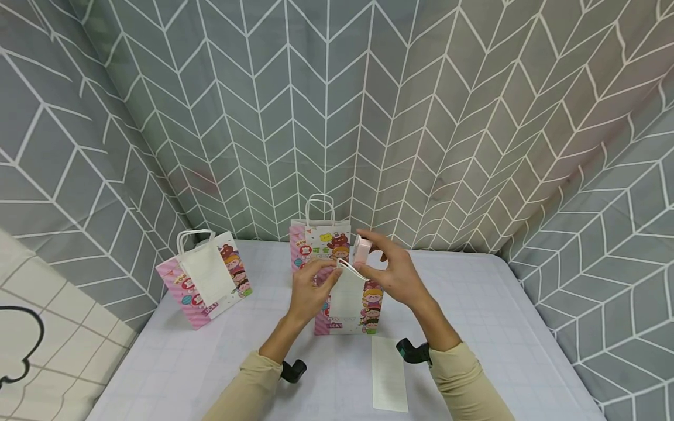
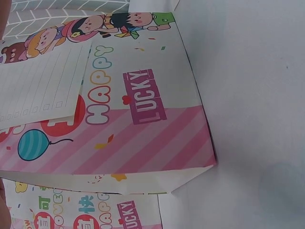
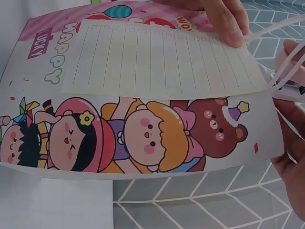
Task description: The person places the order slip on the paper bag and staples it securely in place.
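Observation:
A paper gift bag [image 1: 372, 313] with cartoon figures stands upright between the hands. Against its front lies a lined checklist sheet [image 3: 152, 62], reaching up to the bag's top edge. My left hand [image 1: 309, 289] pinches the sheet and the bag at that edge; its thumb presses on the paper in the right wrist view. A small pink stapler [image 1: 361, 249] is in my right hand [image 1: 397, 275], gripped between thumb and fingers at the top right of the bag. White cord handles [image 3: 286, 62] lean toward the right hand and partly cover the stapler.
Behind the held bag stands a similar gift bag [image 1: 298, 242]. Another, with a pale sheet on its front, stands tilted at the left [image 1: 237, 275]. A pale paper strip [image 1: 389, 380] lies on the white table [image 1: 474, 327] near the right wrist. Patterned curtains [image 1: 326, 117] close off the back and sides.

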{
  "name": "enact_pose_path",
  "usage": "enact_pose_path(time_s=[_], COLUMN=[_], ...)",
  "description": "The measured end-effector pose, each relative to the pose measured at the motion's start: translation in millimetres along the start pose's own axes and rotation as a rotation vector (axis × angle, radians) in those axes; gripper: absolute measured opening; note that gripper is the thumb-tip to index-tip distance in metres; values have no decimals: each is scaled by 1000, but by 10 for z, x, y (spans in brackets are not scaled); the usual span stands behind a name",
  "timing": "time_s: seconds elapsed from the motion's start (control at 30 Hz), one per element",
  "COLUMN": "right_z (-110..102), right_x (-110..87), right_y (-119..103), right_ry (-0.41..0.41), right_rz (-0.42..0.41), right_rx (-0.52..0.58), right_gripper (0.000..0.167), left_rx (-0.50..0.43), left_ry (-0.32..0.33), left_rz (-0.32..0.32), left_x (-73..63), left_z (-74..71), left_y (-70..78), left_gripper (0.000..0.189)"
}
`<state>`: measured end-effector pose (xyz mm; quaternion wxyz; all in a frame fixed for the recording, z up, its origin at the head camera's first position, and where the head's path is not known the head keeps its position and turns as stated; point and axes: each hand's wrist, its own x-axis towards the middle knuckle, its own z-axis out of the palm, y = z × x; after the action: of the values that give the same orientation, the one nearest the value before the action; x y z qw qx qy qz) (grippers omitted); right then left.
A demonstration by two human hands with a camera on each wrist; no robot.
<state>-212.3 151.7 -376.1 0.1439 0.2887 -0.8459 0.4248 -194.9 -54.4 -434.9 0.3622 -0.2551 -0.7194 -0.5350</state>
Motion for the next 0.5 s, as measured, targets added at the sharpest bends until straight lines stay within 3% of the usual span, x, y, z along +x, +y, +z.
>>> enact_pose_path(time_s=[0.27, 0.5], right_z=[20, 25], right_x=[13, 10], right_y=[-44, -63], right_ry=[-25, -35], right_rz=[-46, -62], right_rx=[-34, -37], right_gripper=[65, 66], left_rx=[4, -12], left_ry=[11, 7], left_rz=[26, -4], left_x=[11, 13], left_z=[9, 10], left_y=[1, 25], left_gripper=[20, 21])
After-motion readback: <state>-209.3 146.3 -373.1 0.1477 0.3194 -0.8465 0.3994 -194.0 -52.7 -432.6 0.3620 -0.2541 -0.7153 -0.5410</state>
